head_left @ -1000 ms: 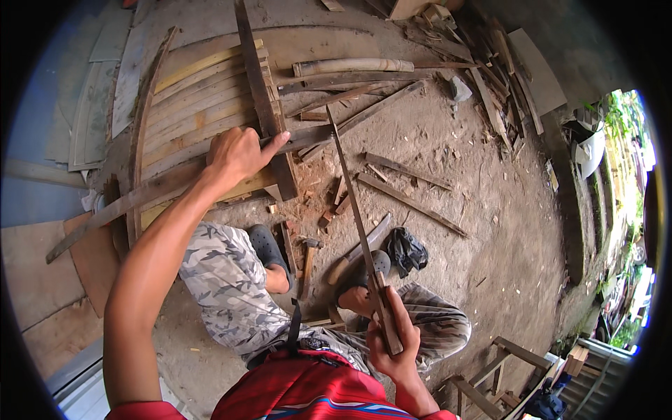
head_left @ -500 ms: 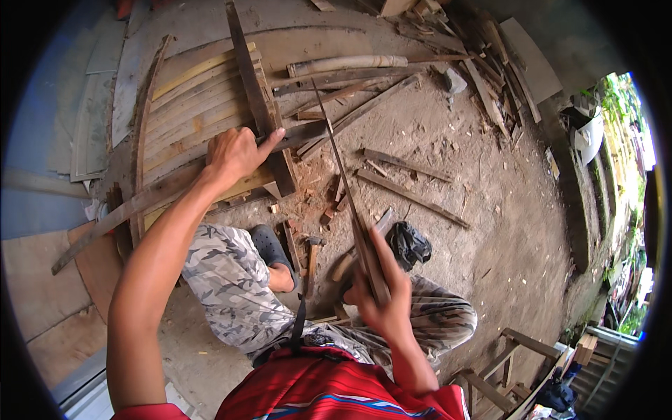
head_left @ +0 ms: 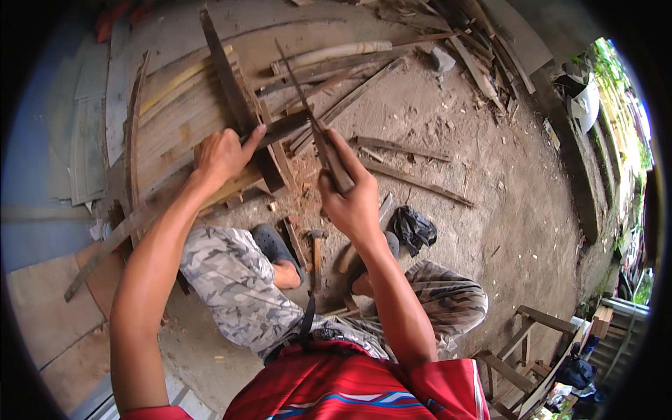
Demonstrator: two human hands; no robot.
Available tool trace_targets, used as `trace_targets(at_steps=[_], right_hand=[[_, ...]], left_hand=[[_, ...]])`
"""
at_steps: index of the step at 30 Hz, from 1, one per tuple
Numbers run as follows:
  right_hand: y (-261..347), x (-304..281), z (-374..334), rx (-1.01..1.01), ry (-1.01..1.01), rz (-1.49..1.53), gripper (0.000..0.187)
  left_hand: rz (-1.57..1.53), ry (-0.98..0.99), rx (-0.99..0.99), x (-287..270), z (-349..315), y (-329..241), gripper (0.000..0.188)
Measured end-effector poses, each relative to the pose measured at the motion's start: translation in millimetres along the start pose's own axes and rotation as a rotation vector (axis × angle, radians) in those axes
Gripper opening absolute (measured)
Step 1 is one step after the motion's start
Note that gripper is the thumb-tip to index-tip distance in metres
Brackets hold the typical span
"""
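A handsaw (head_left: 330, 155) is in my right hand (head_left: 355, 199), closed round its handle, the thin blade pointing up and away. The blade crosses the right end of a long wooden plank (head_left: 105, 246). On that plank lies my left hand (head_left: 222, 157), fingers curled over it and thumb stretched toward the sawn end. The plank runs from lower left up to the right, resting on a wooden slatted stack. A dark upright-looking board (head_left: 222, 66) crosses near my left thumb.
Between my feet lie a hammer (head_left: 317, 243) and a wood offcut (head_left: 292, 234). A black plastic bag (head_left: 414, 229) sits by my right foot. Loose wooden strips (head_left: 420, 183) lie on the dirt floor, with a scrap pile at the far right. A wooden frame (head_left: 525, 343) stands lower right.
My right hand has pushed the saw forward and to the left, so its handle is now close to the plank's end. My left hand stays on the plank.
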State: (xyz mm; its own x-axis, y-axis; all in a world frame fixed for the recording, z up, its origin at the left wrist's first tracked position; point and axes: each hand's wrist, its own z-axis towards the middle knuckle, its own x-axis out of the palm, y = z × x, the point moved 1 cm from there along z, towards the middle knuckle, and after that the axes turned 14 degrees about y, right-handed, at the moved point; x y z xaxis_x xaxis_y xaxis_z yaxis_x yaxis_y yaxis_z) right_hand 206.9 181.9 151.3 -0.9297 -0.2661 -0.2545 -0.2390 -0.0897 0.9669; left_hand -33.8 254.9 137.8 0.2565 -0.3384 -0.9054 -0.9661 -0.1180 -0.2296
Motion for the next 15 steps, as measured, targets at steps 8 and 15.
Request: trace_targets(at_steps=[8,15], right_hand=[[3,-26,-203,0.102,0.077,-0.122,0.067],[-1,-4,-35,-0.107,0.011,-0.155,0.066]], left_hand=[[0.031,-0.019,0.028,7,-6,8,0.095],[0.041,-0.049,0.035,7,1,9,0.093]])
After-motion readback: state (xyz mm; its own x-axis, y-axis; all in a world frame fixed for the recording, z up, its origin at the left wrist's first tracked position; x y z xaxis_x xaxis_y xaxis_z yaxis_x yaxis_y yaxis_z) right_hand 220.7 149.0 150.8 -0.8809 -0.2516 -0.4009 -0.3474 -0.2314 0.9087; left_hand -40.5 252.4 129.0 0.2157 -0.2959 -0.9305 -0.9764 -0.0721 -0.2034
